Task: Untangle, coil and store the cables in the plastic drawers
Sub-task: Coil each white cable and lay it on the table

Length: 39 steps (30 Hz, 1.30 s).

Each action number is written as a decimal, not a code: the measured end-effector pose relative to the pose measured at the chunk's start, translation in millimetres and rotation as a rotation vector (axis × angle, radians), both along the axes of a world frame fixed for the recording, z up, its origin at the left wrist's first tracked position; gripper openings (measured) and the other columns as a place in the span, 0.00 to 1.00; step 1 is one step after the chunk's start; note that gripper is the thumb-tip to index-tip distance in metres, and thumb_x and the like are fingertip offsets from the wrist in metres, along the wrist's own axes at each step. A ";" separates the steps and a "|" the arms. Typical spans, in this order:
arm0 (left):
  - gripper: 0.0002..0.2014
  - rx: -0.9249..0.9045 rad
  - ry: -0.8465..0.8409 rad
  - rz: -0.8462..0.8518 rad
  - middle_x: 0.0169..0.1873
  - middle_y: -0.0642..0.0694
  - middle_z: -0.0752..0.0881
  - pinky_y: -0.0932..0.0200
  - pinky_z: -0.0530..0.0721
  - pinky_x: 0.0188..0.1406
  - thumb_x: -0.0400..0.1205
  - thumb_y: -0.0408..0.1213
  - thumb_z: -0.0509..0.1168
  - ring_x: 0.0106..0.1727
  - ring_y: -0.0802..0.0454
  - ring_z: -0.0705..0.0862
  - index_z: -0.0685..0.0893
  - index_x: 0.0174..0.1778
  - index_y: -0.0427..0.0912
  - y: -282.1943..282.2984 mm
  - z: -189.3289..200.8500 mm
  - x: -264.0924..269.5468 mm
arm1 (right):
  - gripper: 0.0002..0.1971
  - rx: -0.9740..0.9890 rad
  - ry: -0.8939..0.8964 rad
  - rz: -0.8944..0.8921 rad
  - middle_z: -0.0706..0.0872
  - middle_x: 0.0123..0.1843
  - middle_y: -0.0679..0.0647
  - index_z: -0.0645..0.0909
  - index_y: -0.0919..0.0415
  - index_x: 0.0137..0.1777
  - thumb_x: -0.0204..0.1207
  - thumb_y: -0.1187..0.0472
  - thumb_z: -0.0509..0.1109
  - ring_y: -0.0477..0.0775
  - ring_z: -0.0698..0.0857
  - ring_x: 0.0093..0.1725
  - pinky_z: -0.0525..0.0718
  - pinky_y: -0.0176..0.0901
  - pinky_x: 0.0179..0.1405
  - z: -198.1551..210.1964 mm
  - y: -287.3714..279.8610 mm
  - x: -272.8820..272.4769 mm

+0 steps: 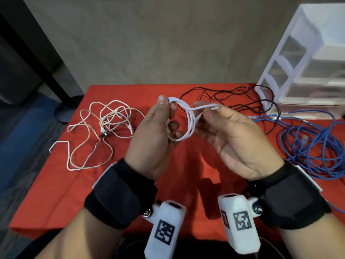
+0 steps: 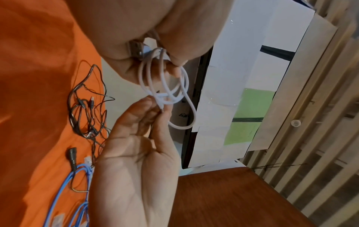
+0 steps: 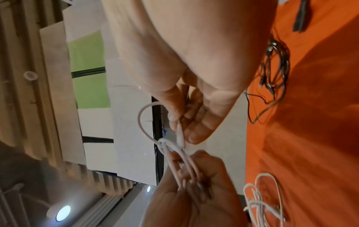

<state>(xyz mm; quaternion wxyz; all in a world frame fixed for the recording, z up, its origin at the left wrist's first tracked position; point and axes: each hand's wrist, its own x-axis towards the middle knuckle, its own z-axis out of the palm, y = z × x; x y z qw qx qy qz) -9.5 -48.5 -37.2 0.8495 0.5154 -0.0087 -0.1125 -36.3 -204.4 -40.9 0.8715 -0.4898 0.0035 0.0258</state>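
Above the red cloth I hold a small white cable coil (image 1: 189, 126) between both hands. My left hand (image 1: 169, 114) grips the coil's loops, thumb on top and fingers curled through them. My right hand (image 1: 202, 110) pinches the coil's free end, which is wrapped across the loops. In the left wrist view, the white cable coil (image 2: 165, 87) hangs from the left hand (image 2: 155, 61), and the right hand (image 2: 160, 107) pinches its tail. In the right wrist view, the right hand (image 3: 179, 130) pinches the tail just above the white coil (image 3: 174, 155), which the left hand (image 3: 194, 176) holds.
A cream cable tangle (image 1: 104, 118) lies left on the red cloth (image 1: 56, 193). Black cables (image 1: 233, 98) lie at the back centre and a blue cable pile (image 1: 313, 144) on the right. Clear plastic drawers (image 1: 308, 62) stand at the back right corner.
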 end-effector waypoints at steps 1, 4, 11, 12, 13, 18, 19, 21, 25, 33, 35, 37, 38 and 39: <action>0.16 -0.007 -0.002 -0.007 0.38 0.55 0.79 0.60 0.76 0.37 0.91 0.50 0.57 0.33 0.59 0.74 0.82 0.42 0.49 -2.1 -1.0 -0.7 | 0.12 -0.020 0.019 0.015 0.91 0.48 0.59 0.86 0.66 0.60 0.80 0.66 0.67 0.52 0.88 0.46 0.86 0.40 0.46 -1.4 2.8 -0.9; 0.22 0.002 -0.020 -0.008 0.46 0.27 0.82 0.41 0.87 0.54 0.92 0.50 0.57 0.46 0.39 0.82 0.80 0.51 0.30 -6.3 -0.4 -2.1 | 0.13 -0.103 0.073 0.017 0.94 0.47 0.57 0.85 0.65 0.62 0.79 0.64 0.69 0.48 0.89 0.42 0.77 0.39 0.39 -5.2 13.4 -3.7; 0.19 0.005 0.017 0.055 0.36 0.45 0.75 0.50 0.75 0.47 0.91 0.50 0.59 0.36 0.51 0.75 0.86 0.38 0.47 1.8 -6.1 4.1 | 0.14 -0.088 0.048 0.242 0.90 0.50 0.57 0.88 0.62 0.51 0.79 0.53 0.67 0.51 0.84 0.50 0.72 0.48 0.47 -4.7 15.4 -13.0; 0.19 0.003 0.014 0.050 0.33 0.48 0.75 0.57 0.77 0.39 0.92 0.49 0.58 0.30 0.55 0.75 0.85 0.38 0.47 2.4 -6.1 4.9 | 0.13 -0.096 0.043 0.259 0.89 0.48 0.55 0.87 0.62 0.50 0.79 0.53 0.67 0.49 0.84 0.47 0.72 0.48 0.48 -3.4 15.3 -14.0; 0.19 0.012 0.007 0.047 0.31 0.49 0.75 0.61 0.77 0.31 0.92 0.47 0.56 0.26 0.57 0.76 0.83 0.39 0.45 2.9 -4.4 5.6 | 0.11 -0.116 0.033 0.259 0.88 0.46 0.53 0.86 0.61 0.48 0.78 0.54 0.68 0.47 0.83 0.44 0.72 0.47 0.47 -3.3 16.1 -14.5; 0.18 0.044 -0.049 0.076 0.31 0.54 0.78 0.59 0.72 0.34 0.92 0.48 0.57 0.29 0.59 0.74 0.83 0.38 0.48 6.6 -0.5 5.9 | 0.03 -0.319 -0.061 0.209 0.79 0.39 0.53 0.82 0.56 0.47 0.77 0.64 0.72 0.47 0.79 0.37 0.80 0.42 0.39 -9.1 24.1 -14.3; 0.19 0.040 -0.065 0.076 0.32 0.53 0.77 0.57 0.72 0.35 0.92 0.49 0.57 0.30 0.59 0.74 0.83 0.38 0.48 7.1 -2.1 6.3 | 0.05 -0.354 -0.081 0.185 0.80 0.39 0.55 0.83 0.56 0.49 0.77 0.67 0.73 0.49 0.79 0.36 0.81 0.43 0.38 -10.6 23.1 -12.7; 0.18 -0.014 -0.084 0.083 0.31 0.53 0.76 0.56 0.73 0.37 0.92 0.50 0.56 0.31 0.58 0.74 0.81 0.41 0.46 10.5 -1.1 9.9 | 0.11 -0.434 -0.097 0.163 0.81 0.37 0.59 0.83 0.58 0.55 0.79 0.74 0.73 0.50 0.81 0.34 0.83 0.42 0.37 -13.1 17.9 -10.4; 0.15 -0.179 -0.078 0.157 0.34 0.56 0.77 0.64 0.78 0.38 0.92 0.50 0.56 0.32 0.60 0.73 0.78 0.44 0.48 30.0 9.6 25.3 | 0.10 -0.776 -0.113 0.115 0.85 0.38 0.62 0.83 0.61 0.57 0.80 0.73 0.73 0.51 0.86 0.34 0.83 0.43 0.40 -16.2 2.9 -4.2; 0.16 -0.293 -0.001 0.064 0.33 0.55 0.74 0.61 0.75 0.51 0.92 0.50 0.54 0.33 0.61 0.74 0.81 0.47 0.47 13.4 8.6 11.3 | 0.03 -1.018 -0.158 -0.150 0.86 0.33 0.48 0.83 0.53 0.42 0.75 0.62 0.75 0.46 0.82 0.33 0.80 0.44 0.38 -28.2 8.5 0.2; 0.16 -0.288 0.023 0.039 0.34 0.55 0.76 0.59 0.77 0.55 0.92 0.50 0.55 0.34 0.61 0.77 0.84 0.48 0.48 8.7 8.0 8.1 | 0.02 -0.714 -0.091 -0.201 0.90 0.38 0.59 0.85 0.56 0.45 0.77 0.62 0.74 0.53 0.86 0.36 0.85 0.53 0.43 -26.8 15.8 -0.5; 0.15 -0.245 0.039 0.036 0.34 0.55 0.78 0.59 0.80 0.52 0.91 0.49 0.56 0.35 0.61 0.80 0.86 0.49 0.48 5.8 6.8 4.7 | 0.03 -0.461 -0.068 -0.222 0.90 0.39 0.60 0.84 0.63 0.48 0.84 0.68 0.70 0.53 0.87 0.38 0.87 0.49 0.44 -22.8 22.3 -1.5; 0.15 -0.208 0.038 0.032 0.35 0.54 0.80 0.59 0.81 0.50 0.91 0.49 0.57 0.35 0.61 0.82 0.87 0.50 0.48 4.9 6.3 3.4 | 0.05 -0.357 -0.072 -0.228 0.90 0.40 0.58 0.84 0.65 0.50 0.86 0.70 0.67 0.53 0.87 0.39 0.88 0.47 0.45 -20.0 23.7 -1.8; 0.15 -0.157 0.031 0.026 0.35 0.54 0.81 0.61 0.81 0.47 0.91 0.49 0.57 0.35 0.61 0.83 0.87 0.51 0.48 4.3 5.6 1.9 | 0.07 -0.252 -0.078 -0.231 0.91 0.41 0.58 0.83 0.65 0.52 0.86 0.73 0.64 0.53 0.88 0.41 0.88 0.46 0.46 -17.9 23.0 -1.8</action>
